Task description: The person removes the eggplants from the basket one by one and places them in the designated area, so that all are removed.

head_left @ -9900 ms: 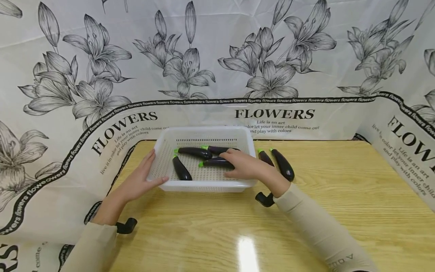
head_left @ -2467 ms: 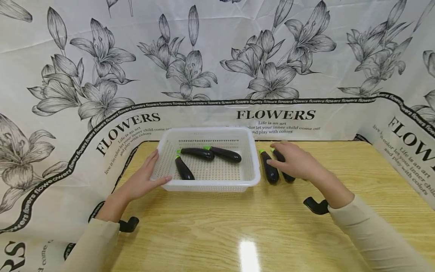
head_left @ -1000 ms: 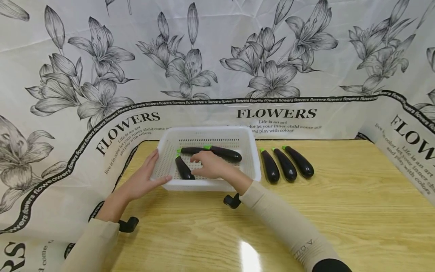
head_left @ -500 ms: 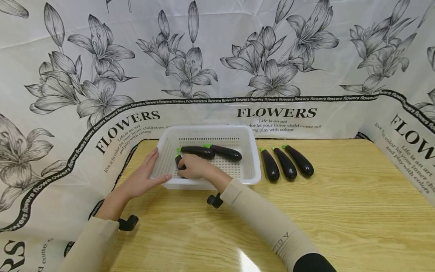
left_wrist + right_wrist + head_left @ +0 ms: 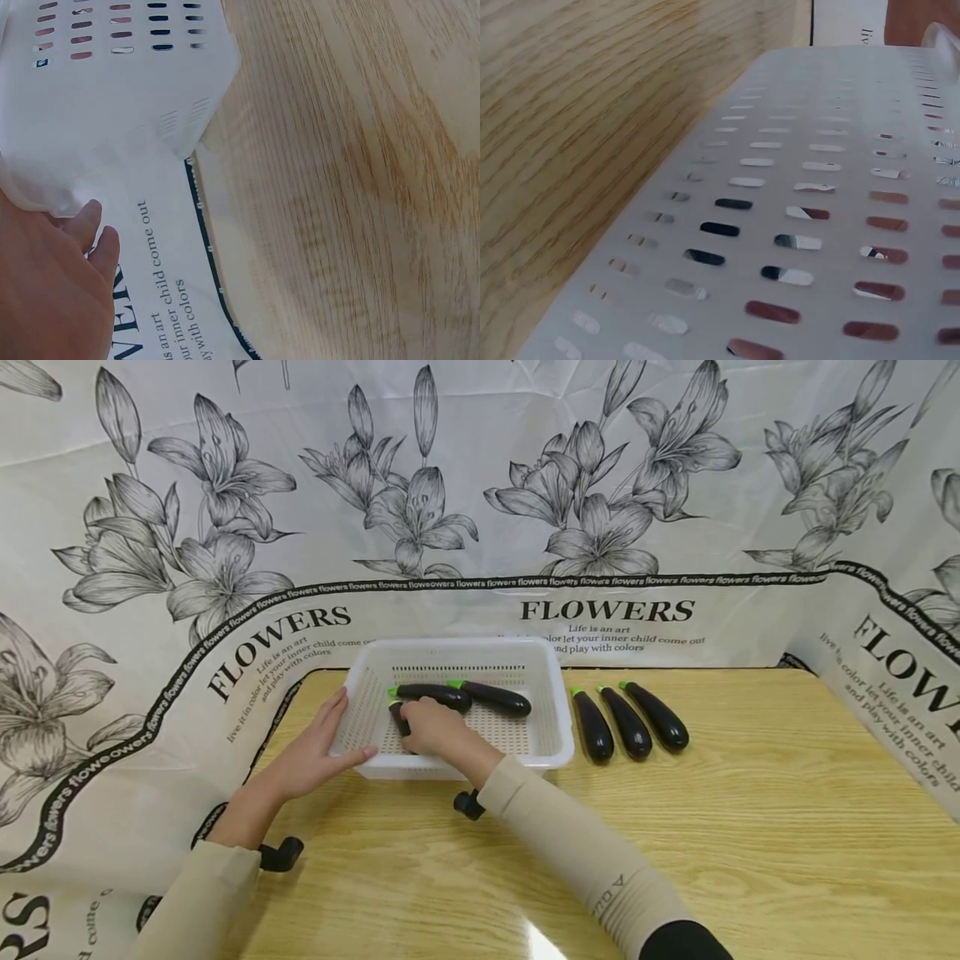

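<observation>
White plastic basket (image 5: 532,761) at the counter's (image 5: 750,793) far edge: spread left hand (image 5: 307,762) is touching it, right hand (image 5: 437,727) pinching purple oblong eggplant (image 5: 400,718).

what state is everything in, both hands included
basket: upright on the table
left hand: touching the basket's left side and near rim
right hand: inside the basket, gripping an eggplant
gripped eggplant: inside basket, partly hidden
other two basket eggplants: lying down, stalks left
three table eggplants: lying side by side, right of basket
flowered cloth: hanging behind

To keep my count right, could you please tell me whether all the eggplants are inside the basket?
No, three eggplants lie on the table beside the basket.
</observation>
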{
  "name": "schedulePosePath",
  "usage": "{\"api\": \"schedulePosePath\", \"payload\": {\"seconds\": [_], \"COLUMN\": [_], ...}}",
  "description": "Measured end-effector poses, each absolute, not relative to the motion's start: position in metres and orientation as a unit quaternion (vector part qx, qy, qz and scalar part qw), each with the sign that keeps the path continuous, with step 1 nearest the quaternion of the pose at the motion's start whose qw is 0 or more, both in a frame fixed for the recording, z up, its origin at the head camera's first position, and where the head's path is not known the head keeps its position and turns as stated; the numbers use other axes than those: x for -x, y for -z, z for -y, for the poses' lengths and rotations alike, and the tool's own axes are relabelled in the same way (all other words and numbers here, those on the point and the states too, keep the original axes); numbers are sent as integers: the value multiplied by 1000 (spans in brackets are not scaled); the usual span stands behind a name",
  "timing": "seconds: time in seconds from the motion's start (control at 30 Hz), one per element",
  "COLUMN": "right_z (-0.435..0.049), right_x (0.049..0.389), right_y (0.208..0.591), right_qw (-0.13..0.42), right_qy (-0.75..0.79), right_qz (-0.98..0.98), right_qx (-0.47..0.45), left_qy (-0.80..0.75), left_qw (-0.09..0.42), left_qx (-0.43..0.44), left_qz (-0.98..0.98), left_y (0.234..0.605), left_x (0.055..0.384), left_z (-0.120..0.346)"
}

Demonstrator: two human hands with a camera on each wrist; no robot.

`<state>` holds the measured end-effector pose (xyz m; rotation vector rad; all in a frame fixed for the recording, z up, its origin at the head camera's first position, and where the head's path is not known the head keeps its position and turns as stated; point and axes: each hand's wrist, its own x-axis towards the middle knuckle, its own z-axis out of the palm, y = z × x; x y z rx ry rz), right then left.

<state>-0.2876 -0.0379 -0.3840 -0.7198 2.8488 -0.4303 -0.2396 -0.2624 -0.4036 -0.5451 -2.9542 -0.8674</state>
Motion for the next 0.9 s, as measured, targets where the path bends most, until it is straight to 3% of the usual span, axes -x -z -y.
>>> {"api": "schedulePosePath", "payload": {"seconds": [0.17, 0.37, 0.9], "right_z": [38, 41, 30], "right_x": [287, 286, 283], "right_y": [388, 389, 379], "right_qw": [73, 96, 82], "right_qy": [132, 116, 163], "right_qz": [-967, -969, -959], "right_qx": [207, 195, 215], "left_qy": [276, 271, 271], "left_qw": [2, 4, -2], "left_qx": [175, 175, 171], "left_qz": [945, 947, 947], "left_y": [405, 407, 408], "left_x": [240, 241, 242], "left_z": [261, 262, 264]}}
